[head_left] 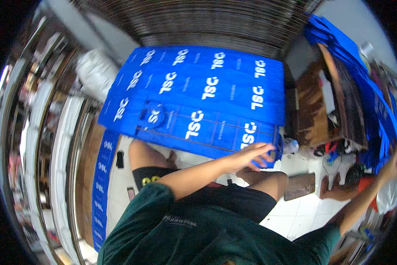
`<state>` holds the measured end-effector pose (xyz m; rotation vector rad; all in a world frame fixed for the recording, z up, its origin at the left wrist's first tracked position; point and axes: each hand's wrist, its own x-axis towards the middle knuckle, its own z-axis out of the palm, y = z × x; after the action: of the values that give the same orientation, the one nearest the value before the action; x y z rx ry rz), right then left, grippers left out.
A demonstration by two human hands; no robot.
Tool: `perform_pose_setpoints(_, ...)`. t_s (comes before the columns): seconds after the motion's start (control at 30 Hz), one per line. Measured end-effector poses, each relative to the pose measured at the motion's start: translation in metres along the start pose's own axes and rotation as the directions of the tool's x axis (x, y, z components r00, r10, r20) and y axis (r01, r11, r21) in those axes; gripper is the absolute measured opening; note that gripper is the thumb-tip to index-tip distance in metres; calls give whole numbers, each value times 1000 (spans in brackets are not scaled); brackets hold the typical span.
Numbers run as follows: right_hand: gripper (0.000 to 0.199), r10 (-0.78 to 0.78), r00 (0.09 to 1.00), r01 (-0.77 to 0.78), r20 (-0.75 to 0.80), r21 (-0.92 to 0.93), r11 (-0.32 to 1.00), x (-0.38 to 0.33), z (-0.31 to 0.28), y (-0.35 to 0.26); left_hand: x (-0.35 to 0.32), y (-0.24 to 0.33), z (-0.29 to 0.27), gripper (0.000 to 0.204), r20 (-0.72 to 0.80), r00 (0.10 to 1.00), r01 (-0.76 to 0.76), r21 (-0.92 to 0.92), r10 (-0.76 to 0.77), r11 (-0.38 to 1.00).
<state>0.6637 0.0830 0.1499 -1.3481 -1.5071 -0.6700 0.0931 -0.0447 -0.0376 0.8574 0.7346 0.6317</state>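
Note:
A wide low table is covered in blue cloth [227, 99] with white printed lettering. Straight brown lines, like seams or thin strips, cross its near part. My left hand [256, 155] is at the table's near right corner, its fingers apart over the hanging blue edge; it seems to hold nothing. Far to the right, my right hand [391, 167] reaches up to a hanging bunch of blue fabric [375, 132]. That hand is blurred and sits at the picture's rim, so its grip does not show. A small dark-blue patch with a white print [154, 115] lies on the cloth.
Right of the table stands a worn brown wooden stand [313, 110], with cluttered items and cords below it. A white plastic bundle [97, 73] leans at the back left. Shelving with white edges [66, 145] runs along the left. A dark phone-like object [120, 159] lies on the tiled floor.

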Motion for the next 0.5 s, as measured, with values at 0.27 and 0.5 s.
perform_pose_setpoints(0.27,29,331,934,-335,135,650,682,-84,-6,-314,-32,-14,5,106,219,944,-10,-728,246,686)
perform_pose_setpoints(0.5,32,101,790,-561,605,646,518,-151,34,-424,-160,-20,-60,104,-293,834,-504,-748,467,431)
